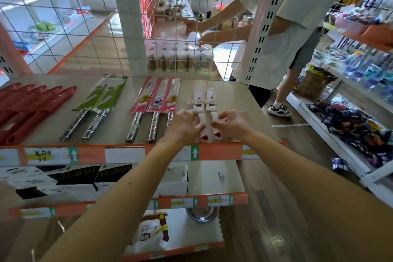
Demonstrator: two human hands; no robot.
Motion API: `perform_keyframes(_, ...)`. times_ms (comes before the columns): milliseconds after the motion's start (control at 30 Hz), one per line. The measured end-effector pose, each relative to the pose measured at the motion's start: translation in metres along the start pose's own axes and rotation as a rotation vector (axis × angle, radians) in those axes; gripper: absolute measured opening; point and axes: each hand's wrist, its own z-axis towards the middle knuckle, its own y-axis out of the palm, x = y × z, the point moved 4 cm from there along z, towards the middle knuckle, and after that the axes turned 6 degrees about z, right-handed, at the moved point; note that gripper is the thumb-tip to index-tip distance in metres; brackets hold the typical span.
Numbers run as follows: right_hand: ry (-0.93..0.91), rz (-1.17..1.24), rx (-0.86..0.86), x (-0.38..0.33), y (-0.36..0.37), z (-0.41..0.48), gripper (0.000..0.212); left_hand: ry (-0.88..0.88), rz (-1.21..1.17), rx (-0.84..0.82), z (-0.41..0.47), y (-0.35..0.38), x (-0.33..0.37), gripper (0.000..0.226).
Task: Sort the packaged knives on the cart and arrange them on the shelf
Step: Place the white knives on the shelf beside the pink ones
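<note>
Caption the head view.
Left hand and right hand touch two white packaged knives on the grey shelf, right of pink-sleeved knives, green-sleeved knives and red plastic knives.
</note>
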Motion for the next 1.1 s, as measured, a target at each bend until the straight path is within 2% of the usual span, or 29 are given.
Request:
perform_keyframes(100,-0.009,-0.076,0.071,-0.007,-0.003,-0.003,0.047,0.060,-0.029,-0.014,-0.004,-0.009,0.002,0.046)
perform_keyframes(333,0.042,-0.078,0.184,-0.022,-0.003,-0.020,0.044,0.175,-0.093,-0.034,-0.009,-0.037,0.003,0.041)
perform_keyframes(500,0.125,-0.055,0.194,-0.033,-0.002,-0.041,0.038,0.218,-0.062,-0.085,-0.013,-0.057,-0.011,0.039)
perform_keyframes(667,0.084,-0.029,0.186,-0.051,0.004,-0.072,0.037,0.189,-0.032,-0.101,-0.035,-0.069,-0.025,0.042)
perform_keyframes(900,0.045,-0.007,0.145,-0.068,0.022,-0.135,0.032,0.157,-0.021,-0.121,-0.104,-0.084,-0.032,0.039)
perform_keyframes(1100,0.020,0.074,0.128,-0.074,0.038,-0.224,0.026,0.079,0.042,-0.094,-0.209,-0.096,-0.054,0.034)
